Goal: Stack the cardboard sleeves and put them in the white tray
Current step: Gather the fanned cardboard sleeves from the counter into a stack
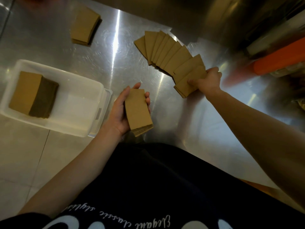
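Note:
My left hand holds a squared stack of brown cardboard sleeves just above the table's front edge. My right hand grips the near end of a fanned row of sleeves spread across the steel table. The white tray sits at the left with a stack of sleeves inside, lying toward its left side. Another pile of sleeves rests at the back left of the table.
The steel table ends at a raised metal wall behind. An orange object and blurred clutter lie at the right. The tray overhangs the table's front edge above pale floor tiles.

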`<action>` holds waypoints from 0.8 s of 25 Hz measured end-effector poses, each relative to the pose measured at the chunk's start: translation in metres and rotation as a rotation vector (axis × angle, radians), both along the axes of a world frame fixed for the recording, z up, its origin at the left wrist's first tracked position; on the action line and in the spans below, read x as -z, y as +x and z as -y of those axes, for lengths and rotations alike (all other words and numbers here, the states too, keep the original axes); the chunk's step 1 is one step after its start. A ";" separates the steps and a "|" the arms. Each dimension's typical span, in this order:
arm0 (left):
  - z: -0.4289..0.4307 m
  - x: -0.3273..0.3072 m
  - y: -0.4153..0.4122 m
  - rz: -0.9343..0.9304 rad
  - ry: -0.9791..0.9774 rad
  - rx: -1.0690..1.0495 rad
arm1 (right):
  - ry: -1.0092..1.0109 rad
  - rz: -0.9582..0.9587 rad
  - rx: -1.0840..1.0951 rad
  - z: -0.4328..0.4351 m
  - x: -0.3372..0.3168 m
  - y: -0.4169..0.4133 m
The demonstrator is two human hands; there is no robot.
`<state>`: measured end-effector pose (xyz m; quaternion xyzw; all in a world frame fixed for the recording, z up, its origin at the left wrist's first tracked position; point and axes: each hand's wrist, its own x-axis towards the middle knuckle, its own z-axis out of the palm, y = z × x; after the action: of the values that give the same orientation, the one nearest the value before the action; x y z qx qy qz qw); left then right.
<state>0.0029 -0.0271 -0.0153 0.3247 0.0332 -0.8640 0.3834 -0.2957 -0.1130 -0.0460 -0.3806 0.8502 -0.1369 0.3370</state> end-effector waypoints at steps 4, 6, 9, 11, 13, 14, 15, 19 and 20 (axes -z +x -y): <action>-0.001 0.000 -0.003 0.015 0.005 0.012 | -0.047 0.154 0.109 -0.016 -0.003 -0.001; 0.000 -0.002 -0.005 0.025 0.014 0.023 | -0.102 0.299 0.150 -0.029 -0.009 0.002; 0.001 -0.004 -0.007 0.040 0.023 0.036 | -0.104 0.413 0.122 -0.048 -0.020 0.009; 0.001 -0.004 -0.009 0.053 0.026 0.058 | -0.099 0.466 0.107 -0.056 -0.033 0.011; 0.000 -0.004 -0.010 0.079 0.029 0.074 | -0.110 0.568 0.076 -0.060 -0.050 0.013; 0.000 -0.003 -0.011 0.092 0.031 0.083 | -0.115 0.623 0.046 -0.061 -0.060 0.014; 0.001 -0.003 -0.011 0.102 0.032 0.094 | -0.115 0.668 0.004 -0.062 -0.071 0.014; 0.004 -0.004 -0.013 0.167 0.000 0.167 | -0.081 0.774 -0.194 -0.061 -0.109 0.027; 0.004 -0.004 -0.013 0.195 -0.010 0.194 | -0.067 0.793 -0.234 -0.062 -0.117 0.034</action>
<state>-0.0101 -0.0308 -0.0116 0.4067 -0.0403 -0.8616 0.3010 -0.2614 -0.0515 0.0706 -0.4034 0.6006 -0.2613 0.6390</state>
